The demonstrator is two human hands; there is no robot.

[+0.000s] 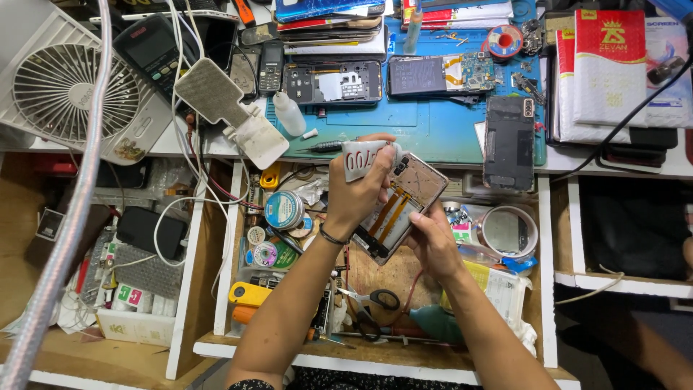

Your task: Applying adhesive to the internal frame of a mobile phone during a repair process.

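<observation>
Over the open drawer: both hands work together on an opened phone (398, 209), held tilted at picture centre.
Right hand (434, 244): at 5 o'clock of the phone, fingers clamped on its lower edge.
Left hand (357, 189): at 9 o'clock of the phone, closed around a small white tube (359, 158) pressed to the phone's top corner.
Drawer below: scissors (374, 297) at 6 o'clock of the hands, solder tin (284, 209) at 9 o'clock, tape roll (507, 231) at 3 o'clock.
Bench beyond: blue mat (433, 126) at 12 o'clock, bearing a dismantled phone (333, 81) and a dark back cover (509, 133).
Far left: white fan (68, 90) at 10 o'clock.
</observation>
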